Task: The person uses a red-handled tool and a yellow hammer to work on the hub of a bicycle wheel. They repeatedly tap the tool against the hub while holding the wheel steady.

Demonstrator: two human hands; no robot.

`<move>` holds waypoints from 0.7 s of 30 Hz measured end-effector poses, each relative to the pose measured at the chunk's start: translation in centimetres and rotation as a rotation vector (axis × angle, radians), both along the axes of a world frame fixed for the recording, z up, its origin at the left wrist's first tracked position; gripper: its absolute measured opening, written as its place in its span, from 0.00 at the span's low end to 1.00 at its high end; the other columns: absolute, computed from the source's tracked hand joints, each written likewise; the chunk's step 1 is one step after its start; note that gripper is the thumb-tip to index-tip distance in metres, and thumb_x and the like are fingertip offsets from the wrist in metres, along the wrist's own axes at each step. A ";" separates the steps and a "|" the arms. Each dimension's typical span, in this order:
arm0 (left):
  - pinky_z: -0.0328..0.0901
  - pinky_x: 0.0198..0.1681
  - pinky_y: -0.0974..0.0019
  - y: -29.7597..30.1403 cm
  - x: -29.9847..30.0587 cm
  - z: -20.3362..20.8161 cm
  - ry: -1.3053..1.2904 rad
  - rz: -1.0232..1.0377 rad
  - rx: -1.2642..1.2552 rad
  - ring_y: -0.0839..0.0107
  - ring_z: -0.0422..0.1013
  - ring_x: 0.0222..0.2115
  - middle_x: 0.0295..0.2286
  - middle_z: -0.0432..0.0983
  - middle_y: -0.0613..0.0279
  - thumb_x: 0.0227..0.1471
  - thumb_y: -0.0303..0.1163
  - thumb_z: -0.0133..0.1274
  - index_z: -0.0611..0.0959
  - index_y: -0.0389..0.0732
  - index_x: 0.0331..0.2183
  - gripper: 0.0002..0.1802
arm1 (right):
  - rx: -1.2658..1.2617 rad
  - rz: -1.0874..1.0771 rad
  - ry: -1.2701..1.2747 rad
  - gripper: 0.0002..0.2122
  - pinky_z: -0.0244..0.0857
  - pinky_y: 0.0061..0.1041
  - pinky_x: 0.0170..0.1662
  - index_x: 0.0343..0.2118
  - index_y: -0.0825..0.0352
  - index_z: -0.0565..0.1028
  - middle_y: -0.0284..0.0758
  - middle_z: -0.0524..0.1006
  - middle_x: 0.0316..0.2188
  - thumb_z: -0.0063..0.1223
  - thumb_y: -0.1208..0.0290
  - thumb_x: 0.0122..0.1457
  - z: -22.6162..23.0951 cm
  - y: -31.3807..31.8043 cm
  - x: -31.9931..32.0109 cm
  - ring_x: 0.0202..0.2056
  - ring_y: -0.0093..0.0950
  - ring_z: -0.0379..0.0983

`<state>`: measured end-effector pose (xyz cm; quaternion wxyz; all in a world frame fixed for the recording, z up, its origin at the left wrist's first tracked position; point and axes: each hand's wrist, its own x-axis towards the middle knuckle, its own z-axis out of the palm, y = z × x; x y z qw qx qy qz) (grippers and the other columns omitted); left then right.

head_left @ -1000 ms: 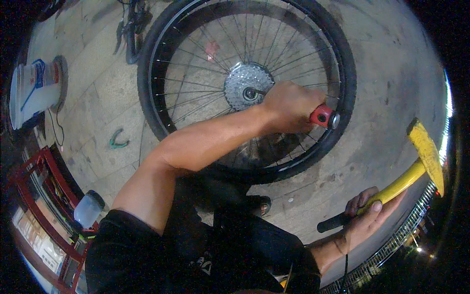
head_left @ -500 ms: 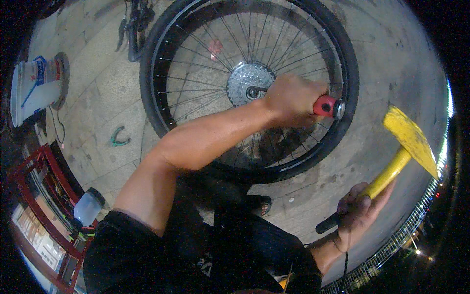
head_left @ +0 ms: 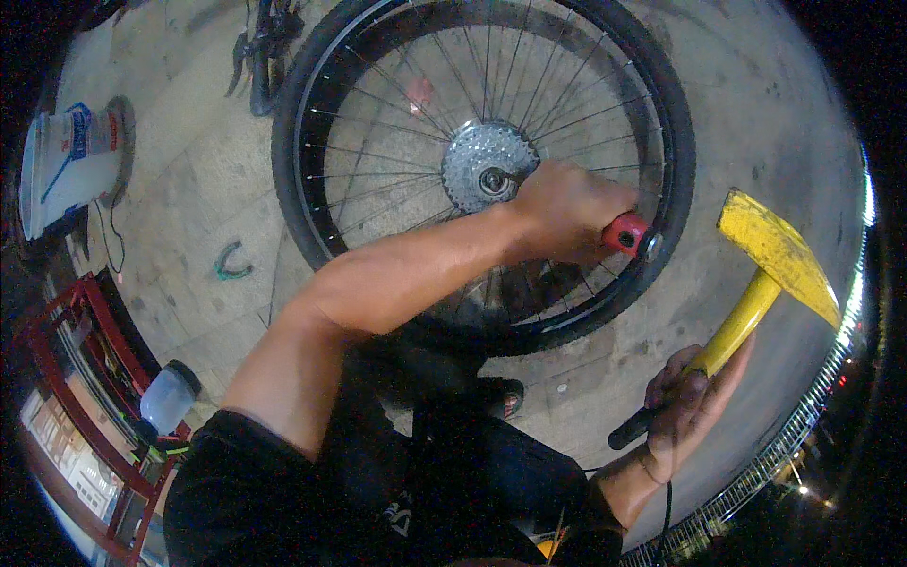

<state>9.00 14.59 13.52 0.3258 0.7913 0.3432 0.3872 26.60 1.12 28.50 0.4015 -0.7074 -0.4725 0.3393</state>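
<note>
A bicycle wheel (head_left: 289, 132) lies flat in front of me, its silver cassette (head_left: 472, 156) facing up. My left hand (head_left: 572, 208) reaches over the wheel and is closed around a red-handled tool (head_left: 624, 232). The handle's end sticks out on the right of the fist; a short dark piece shows between the fist and the hub, but most of the tool is hidden. To the right of the wheel, my right hand (head_left: 682, 402) is wrapped round a hammer (head_left: 777, 255) with a yellow head and shaft and a black grip. The hammer is raised, clear of the wheel.
Green-handled pliers (head_left: 230, 263) lie on the paved floor at left. Beyond them stands a white bucket (head_left: 71, 170). A red metal frame (head_left: 71, 378) and a clear, dark-topped container (head_left: 170, 402) are at lower left. Part of a bicycle (head_left: 263, 66) shows at the top.
The hammer's head has shifted a little left in my right hand. The red handle's end has dropped slightly toward me, with my left hand still on it.
</note>
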 end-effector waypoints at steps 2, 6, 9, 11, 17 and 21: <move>0.69 0.25 0.55 0.2 0.3 -0.3 -0.041 0.025 0.043 0.52 0.75 0.24 0.21 0.76 0.57 0.33 0.36 0.65 0.76 0.46 0.31 0.20 | -0.015 -0.039 -0.001 0.38 0.55 0.16 0.16 0.68 0.57 0.50 0.32 0.66 0.26 0.54 0.51 0.60 -0.2 0.0 -0.1 0.18 0.18 0.60; 0.69 0.23 0.54 0.3 0.5 -0.2 -0.010 0.044 -0.022 0.52 0.75 0.23 0.21 0.76 0.56 0.36 0.37 0.66 0.76 0.46 0.30 0.18 | -0.034 -0.077 -0.027 0.37 0.55 0.16 0.16 0.68 0.56 0.50 0.31 0.66 0.25 0.54 0.52 0.60 -0.5 -0.5 0.3 0.17 0.18 0.60; 0.68 0.23 0.52 0.5 0.8 -0.2 -0.024 0.055 -0.035 0.51 0.75 0.23 0.20 0.76 0.55 0.37 0.37 0.63 0.76 0.45 0.30 0.16 | -0.058 -0.189 -0.047 0.45 0.53 0.16 0.17 0.68 0.61 0.50 0.30 0.67 0.23 0.58 0.43 0.54 -0.5 -0.5 -0.1 0.18 0.18 0.62; 0.69 0.24 0.48 0.4 0.9 -0.2 -0.036 0.056 -0.063 0.48 0.76 0.23 0.19 0.77 0.53 0.39 0.38 0.59 0.76 0.45 0.31 0.15 | -0.056 -0.195 -0.060 0.45 0.52 0.16 0.18 0.68 0.60 0.50 0.30 0.67 0.24 0.59 0.44 0.54 -0.5 -0.7 0.0 0.18 0.18 0.62; 0.69 0.25 0.49 -0.3 0.8 -0.9 0.027 -0.018 0.024 0.49 0.76 0.24 0.20 0.77 0.53 0.39 0.40 0.60 0.77 0.45 0.31 0.15 | 0.003 -0.117 -0.086 0.37 0.53 0.16 0.17 0.68 0.59 0.49 0.31 0.65 0.23 0.51 0.52 0.61 -0.6 -1.2 0.1 0.17 0.17 0.58; 0.68 0.23 0.54 0.9 0.4 0.1 0.000 0.110 -0.060 0.51 0.76 0.24 0.22 0.76 0.56 0.34 0.36 0.64 0.76 0.46 0.30 0.18 | -0.028 -0.112 -0.104 0.38 0.52 0.16 0.17 0.69 0.59 0.48 0.31 0.64 0.22 0.51 0.50 0.61 -0.1 -0.9 -0.3 0.17 0.17 0.57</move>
